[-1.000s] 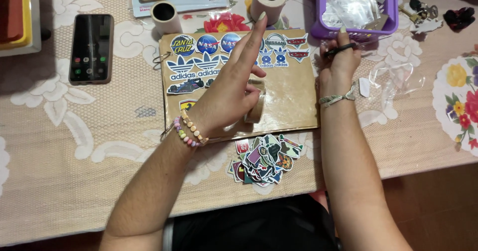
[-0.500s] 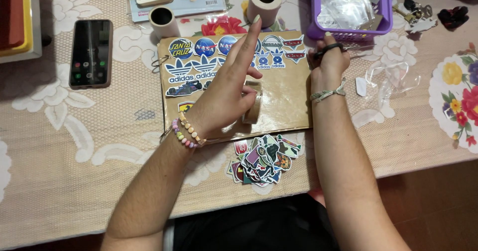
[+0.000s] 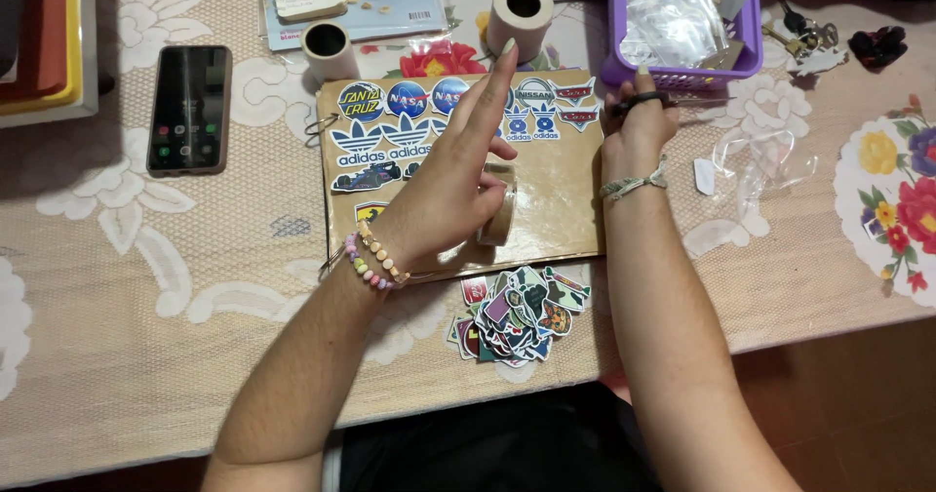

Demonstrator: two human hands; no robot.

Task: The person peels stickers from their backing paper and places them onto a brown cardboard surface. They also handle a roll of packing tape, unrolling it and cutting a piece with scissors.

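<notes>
A brown ring-bound notebook cover (image 3: pixel 558 199) lies on the table, with several logo stickers along its top and left. My left hand (image 3: pixel 448 195) rests on it, fingers stretched toward the top row, thumb and palm holding a roll of clear tape (image 3: pixel 500 217) upright on the cover. My right hand (image 3: pixel 639 131) sits at the cover's upper right corner, closed on dark-handled scissors (image 3: pixel 645 100) just below a purple basket. A heap of loose stickers (image 3: pixel 517 313) lies on the tablecloth just below the cover.
A purple basket (image 3: pixel 682 66) with plastic bags stands at the top right. Two paper-tape rolls (image 3: pixel 329 51) (image 3: pixel 520 9) stand above the cover. A phone (image 3: pixel 188 109) lies at left, keys (image 3: pixel 804 37) and plastic scraps (image 3: pixel 770 156) at right. The table edge runs along the bottom.
The view has drifted a little; my right hand with the scissors shifted slightly left at the cover's corner. My left hand stays on the tape roll.
</notes>
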